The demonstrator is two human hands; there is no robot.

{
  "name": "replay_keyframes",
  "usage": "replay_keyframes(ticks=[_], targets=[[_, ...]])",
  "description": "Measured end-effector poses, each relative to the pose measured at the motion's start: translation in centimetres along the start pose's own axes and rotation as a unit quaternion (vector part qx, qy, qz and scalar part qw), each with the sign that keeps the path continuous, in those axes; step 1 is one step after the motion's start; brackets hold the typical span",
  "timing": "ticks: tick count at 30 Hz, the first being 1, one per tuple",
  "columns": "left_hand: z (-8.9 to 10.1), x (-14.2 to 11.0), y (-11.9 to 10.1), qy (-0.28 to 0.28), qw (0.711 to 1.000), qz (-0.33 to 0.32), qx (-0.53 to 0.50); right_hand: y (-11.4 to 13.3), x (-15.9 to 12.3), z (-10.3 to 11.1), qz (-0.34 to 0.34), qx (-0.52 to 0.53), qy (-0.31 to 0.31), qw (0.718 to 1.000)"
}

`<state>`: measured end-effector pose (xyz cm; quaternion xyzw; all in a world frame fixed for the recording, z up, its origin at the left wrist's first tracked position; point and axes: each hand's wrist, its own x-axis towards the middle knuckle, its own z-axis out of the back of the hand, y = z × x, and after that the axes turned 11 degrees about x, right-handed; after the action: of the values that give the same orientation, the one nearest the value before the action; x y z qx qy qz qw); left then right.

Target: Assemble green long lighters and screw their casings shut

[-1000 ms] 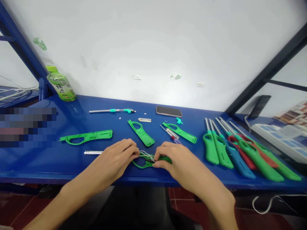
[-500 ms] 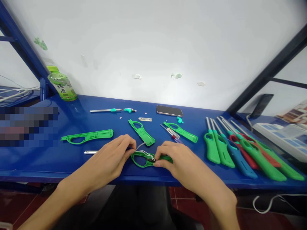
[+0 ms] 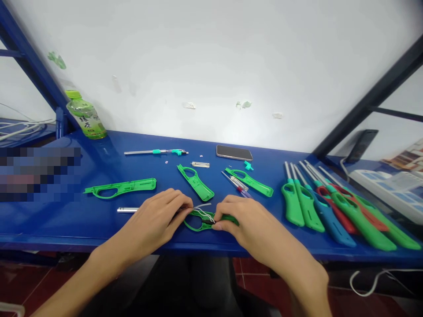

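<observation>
Green plastic makes up the open handle shell (image 3: 207, 226) lying near the front edge of the blue table (image 3: 82, 222), between the two hands, its loop pointing left. The left hand (image 3: 161, 213) reaches over the loop's end with thumb and fingers drawn together on a thin grey strand (image 3: 202, 205), whose free end sticks out to the right above the shell. White wires (image 3: 205, 215) curve beneath it toward a small black piece (image 3: 208, 222) in the shell. The right hand (image 3: 243, 215) has its thumb and index finger closed on the right end of that black piece, and it covers part of the shell. A silvery metal tube (image 3: 128, 210) runs under the left hand, which hides the rest of it.

Behind the hands lie three more green halves: one on the left (image 3: 140, 185), one in the middle (image 3: 202, 191) and one on the right (image 3: 259, 186). A small clear piece (image 3: 201, 164) sits just beyond the middle one; a turquoise part (image 3: 248, 166) rests near the right one. Farther back are a metal rod with turquoise fittings (image 3: 142, 152) and a dark phone (image 3: 234, 152). Long-necked lighters (image 3: 361, 222) in green, blue and red crowd the right side, and a bottle (image 3: 86, 119) stands at the back left.
</observation>
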<state>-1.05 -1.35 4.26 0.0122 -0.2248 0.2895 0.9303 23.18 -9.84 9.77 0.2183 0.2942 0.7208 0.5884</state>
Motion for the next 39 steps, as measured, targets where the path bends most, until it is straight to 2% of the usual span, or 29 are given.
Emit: replay_keyframes(ticks=[5, 11, 21, 27, 39], targets=[[-0.2, -0.1, 0.2, -0.028, 0.999, -0.02, 0.023, -0.1, 0.0, 0.0, -0.007, -0.004, -0.001, 1.0], [0.3, 0.0, 0.2, -0.002, 0.999, -0.036, 0.029, 0.1, 0.1, 0.1, -0.015, -0.005, 0.0, 1.0], [0.5, -0.1, 0.7, -0.02, 0.994, -0.084, 0.061, -0.2, -0.1, 0.0, 0.002, 0.0, -0.009, 1.0], [0.8, -0.2, 0.5, -0.006, 0.996, -0.078, 0.051, -0.2, -0.1, 0.2, -0.003, -0.01, -0.006, 1.0], [0.6, -0.1, 0.2, -0.026, 0.994, -0.093, 0.043, -0.1, -0.1, 0.2, 0.0, -0.005, -0.001, 1.0]])
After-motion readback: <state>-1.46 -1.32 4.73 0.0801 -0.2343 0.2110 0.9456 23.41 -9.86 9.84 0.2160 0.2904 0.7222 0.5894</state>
